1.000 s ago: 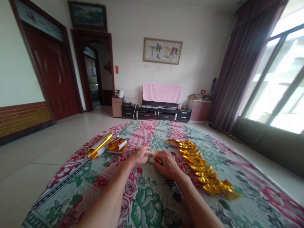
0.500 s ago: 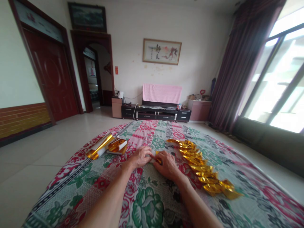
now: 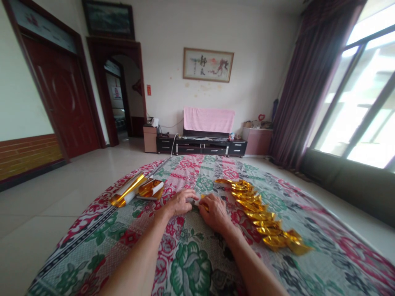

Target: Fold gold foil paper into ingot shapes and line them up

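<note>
A small piece of gold foil paper point(image 3: 203, 197) with a white underside lies between my hands on the flowered cloth, mostly covered by fingers. My right hand point(image 3: 213, 209) is closed over it, fingers bent and pressing down. From the other side, my left hand point(image 3: 182, 202) pinches at its white edge, fingers curled. A row of folded gold paper ingots point(image 3: 259, 216) runs along the right of my right hand. Left of my left hand are a curled gold sheet point(image 3: 129, 191) and a stack of gold paper point(image 3: 151, 190) with its top sheet curling.
The flowered tablecloth point(image 3: 132, 238) covers the rounded surface beneath my arms. Beyond it stands a low black cabinet point(image 3: 202, 147) with a pink cloth point(image 3: 209, 119) draped over something on top. A purple curtain point(image 3: 302, 82) hangs by the window at right.
My left fingers have lifted and spread slightly at the paper's edge. The right hand stays over the piece. The whole view has shifted a little.
</note>
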Demonstrator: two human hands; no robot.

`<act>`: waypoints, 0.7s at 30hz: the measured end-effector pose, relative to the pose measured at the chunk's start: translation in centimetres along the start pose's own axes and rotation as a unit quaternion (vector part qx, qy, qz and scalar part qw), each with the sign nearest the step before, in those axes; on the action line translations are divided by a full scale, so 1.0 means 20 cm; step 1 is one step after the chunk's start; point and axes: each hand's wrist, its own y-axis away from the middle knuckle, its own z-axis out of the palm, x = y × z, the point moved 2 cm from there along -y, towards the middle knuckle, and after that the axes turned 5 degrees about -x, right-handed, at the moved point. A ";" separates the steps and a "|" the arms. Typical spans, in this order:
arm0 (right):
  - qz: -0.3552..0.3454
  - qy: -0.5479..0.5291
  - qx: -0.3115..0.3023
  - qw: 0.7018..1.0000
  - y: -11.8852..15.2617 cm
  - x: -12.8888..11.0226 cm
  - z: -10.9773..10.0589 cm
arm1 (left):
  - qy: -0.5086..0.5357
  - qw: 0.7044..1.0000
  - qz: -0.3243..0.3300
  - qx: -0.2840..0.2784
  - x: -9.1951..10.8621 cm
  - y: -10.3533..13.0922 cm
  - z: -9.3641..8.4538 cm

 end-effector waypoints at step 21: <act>-0.026 -0.059 0.018 0.998 -0.02 0.06 -0.01 | -0.027 0.999 0.033 0.014 -0.03 -0.03 0.04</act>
